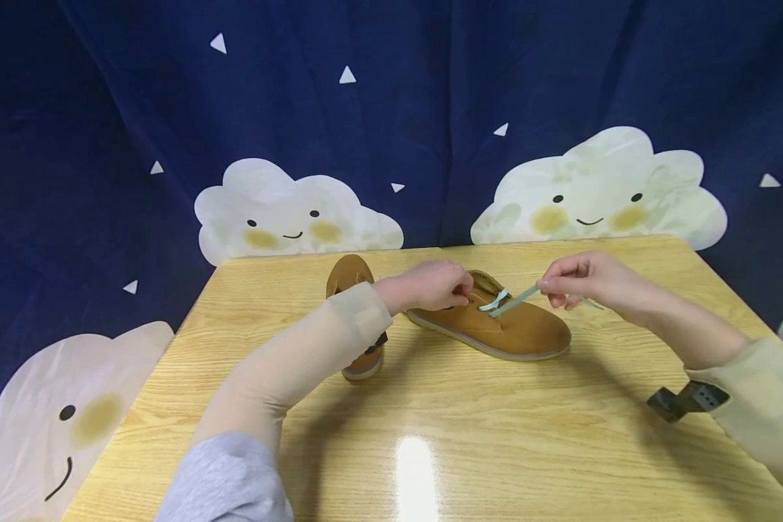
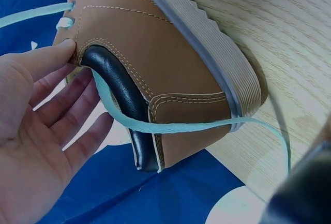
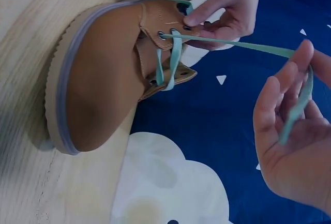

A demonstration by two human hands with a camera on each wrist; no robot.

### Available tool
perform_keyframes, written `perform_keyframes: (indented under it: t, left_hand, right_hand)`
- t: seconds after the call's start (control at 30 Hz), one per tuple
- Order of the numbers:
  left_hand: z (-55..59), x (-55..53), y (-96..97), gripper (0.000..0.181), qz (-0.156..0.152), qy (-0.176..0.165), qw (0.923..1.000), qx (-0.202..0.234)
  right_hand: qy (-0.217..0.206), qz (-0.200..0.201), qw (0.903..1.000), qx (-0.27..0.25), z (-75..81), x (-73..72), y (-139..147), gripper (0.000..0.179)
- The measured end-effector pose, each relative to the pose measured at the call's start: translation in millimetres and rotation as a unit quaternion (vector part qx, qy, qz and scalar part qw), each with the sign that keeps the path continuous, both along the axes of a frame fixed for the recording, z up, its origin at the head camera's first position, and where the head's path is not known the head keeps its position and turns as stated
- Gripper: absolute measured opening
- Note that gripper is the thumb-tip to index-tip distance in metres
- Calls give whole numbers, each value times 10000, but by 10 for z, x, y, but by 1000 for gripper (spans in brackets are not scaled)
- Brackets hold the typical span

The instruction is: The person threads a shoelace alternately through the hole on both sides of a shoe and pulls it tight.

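1. From where I stand, the brown shoe (image 1: 522, 330) is on the table (image 1: 496, 442), between the two hands; its long axis goes mostly from left to right, with the toe (image 3: 98, 89) to the person's right
2. The left hand (image 1: 433, 284) is the nearer one: it pinches the edge of the eyelet flap (image 3: 168, 19), thumb on the outer side and fingers behind
3. The right hand (image 1: 594, 283) holds the pale green lace (image 1: 517, 300) between thumb and fingers, apart from the shoe, on the toe side
4. What matters most, in my judgement, is this line: the lace goes almost straight from a front eyelet to the right hand, while the left hand holds the leather farther back
5. Another length of lace (image 2: 186, 127) leaves the ankle opening and crosses the heel part (where it ends, I cannot tell)
6. A second shoe (image 1: 349, 270) is to the left, partly hidden by the left forearm
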State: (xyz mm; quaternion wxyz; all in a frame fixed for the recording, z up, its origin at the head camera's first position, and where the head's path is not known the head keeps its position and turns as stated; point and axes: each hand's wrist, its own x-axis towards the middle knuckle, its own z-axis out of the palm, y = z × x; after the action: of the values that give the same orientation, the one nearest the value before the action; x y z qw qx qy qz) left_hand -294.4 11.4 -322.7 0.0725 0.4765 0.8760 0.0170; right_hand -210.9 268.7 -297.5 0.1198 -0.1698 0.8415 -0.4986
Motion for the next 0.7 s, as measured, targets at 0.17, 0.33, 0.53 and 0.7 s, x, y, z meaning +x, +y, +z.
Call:
perform_keyframes:
  t: [0.17, 0.33, 0.53, 0.7]
  left_hand:
    - [7, 7, -7, 16, 16, -5, 10000, 23]
    - [-8, 6, -7, 15, 44, -25, 10000, 60]
    - [-18, 7, -3, 13, 47, -59, 9999, 90]
    - [-15, 4, -2, 13, 70, -23, 10000, 64]
  right_hand:
    - [-28, -266, 9979, -584, 3, -41, 29, 19]
    - [-274, -195, 9766, -2125, -34, -101, 35, 28]
    - [-443, 242, 9271, -3713, -24, -134, 10, 32]
    - [-251, 153, 9102, -4131, 9, -146, -35, 26]
